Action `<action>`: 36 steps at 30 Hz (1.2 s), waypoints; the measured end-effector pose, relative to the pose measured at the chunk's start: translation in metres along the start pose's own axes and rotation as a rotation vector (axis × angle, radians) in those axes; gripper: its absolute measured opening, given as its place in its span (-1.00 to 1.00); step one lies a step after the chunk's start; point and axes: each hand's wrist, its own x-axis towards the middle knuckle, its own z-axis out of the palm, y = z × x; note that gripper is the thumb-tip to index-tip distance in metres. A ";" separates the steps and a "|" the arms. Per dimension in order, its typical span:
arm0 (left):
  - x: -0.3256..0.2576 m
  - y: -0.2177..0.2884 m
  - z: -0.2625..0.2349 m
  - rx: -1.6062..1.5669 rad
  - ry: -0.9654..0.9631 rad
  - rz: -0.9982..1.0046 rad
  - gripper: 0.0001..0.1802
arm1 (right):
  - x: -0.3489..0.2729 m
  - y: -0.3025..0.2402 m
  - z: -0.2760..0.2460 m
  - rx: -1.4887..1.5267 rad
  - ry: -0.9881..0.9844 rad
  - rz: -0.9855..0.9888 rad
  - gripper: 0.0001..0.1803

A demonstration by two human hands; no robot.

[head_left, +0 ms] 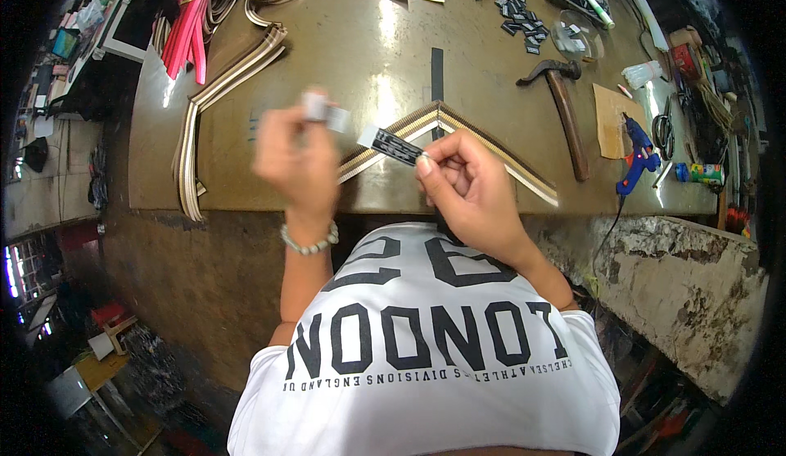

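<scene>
My right hand [468, 179] pinches one end of a small black label [395, 146] with pale print and a whitish far end. My left hand [296, 157], wearing a beaded bracelet, is raised to the left of it and smeared by motion. At its closed fingertips is a small white piece [327, 112], too blurred to name. Below the hands, a brown, cream and black striped strap [512, 161] lies folded into a peak on the table. A narrow dark strip [437, 75] runs up from the peak, and both hands partly cover the strap.
On the table [360, 38], a hammer [565, 112] lies at right, near a blue glue gun [637, 157] and scissors [663, 133]. Several black labels [524, 22] are piled at the far right. More striped strap [190, 149] and pink strips [187, 34] lie at left.
</scene>
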 end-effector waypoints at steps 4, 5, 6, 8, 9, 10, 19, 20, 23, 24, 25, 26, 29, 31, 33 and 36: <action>0.063 -0.048 -0.047 -0.378 0.302 -0.547 -0.79 | -0.004 -0.005 -0.011 0.129 0.080 0.050 -0.89; 0.065 -0.056 -0.054 -0.578 0.198 -0.480 -0.80 | -0.004 -0.006 -0.014 0.137 0.056 0.077 -0.89; 0.062 -0.061 -0.060 -0.732 0.161 -0.567 -0.76 | -0.005 -0.006 -0.016 0.147 0.064 0.134 -0.88; 0.037 -0.060 -0.055 -1.187 -0.189 -0.689 -0.73 | -0.003 -0.006 -0.018 0.203 -0.014 0.141 -0.87; 0.020 -0.054 -0.048 -1.392 -0.340 -0.795 -0.71 | -0.002 -0.006 -0.018 0.207 -0.032 0.158 -0.86; 0.003 -0.044 -0.036 -1.534 -0.504 -0.895 -0.65 | -0.001 -0.006 -0.018 0.229 -0.077 0.149 -0.85; -0.042 0.021 -0.004 -1.150 -0.992 -0.942 -0.73 | 0.004 -0.002 -0.024 0.061 -0.063 0.174 -0.83; -0.040 0.023 -0.004 -1.071 -0.976 -0.941 -0.75 | 0.003 -0.001 -0.025 0.092 -0.052 0.172 -0.82; -0.035 0.030 -0.005 -0.938 -0.937 -0.913 -0.79 | 0.002 0.001 -0.027 0.171 -0.009 0.183 -0.77; -0.034 0.032 -0.006 -0.937 -0.938 -0.907 -0.79 | 0.002 0.002 -0.028 0.194 0.007 0.184 -0.76; -0.034 0.034 -0.007 -0.927 -0.927 -0.906 -0.79 | 0.001 0.003 -0.027 0.210 0.033 0.156 -0.74; -0.033 0.036 -0.008 -0.901 -0.913 -0.888 -0.79 | 0.001 0.003 -0.027 0.198 0.023 0.170 -0.74; -0.035 0.042 -0.011 -0.819 -0.858 -0.844 -0.80 | 0.001 0.005 -0.027 0.142 0.023 0.145 -0.74; -0.034 0.044 -0.012 -0.799 -0.846 -0.810 -0.80 | 0.001 0.006 -0.028 0.101 0.020 0.152 -0.76; -0.034 0.044 -0.010 -0.791 -0.817 -0.667 -0.79 | 0.002 0.007 -0.030 0.085 0.007 0.176 -0.77; -0.033 0.043 -0.009 -0.754 -0.825 -0.606 -0.79 | 0.002 0.006 -0.034 0.053 -0.015 0.208 -0.78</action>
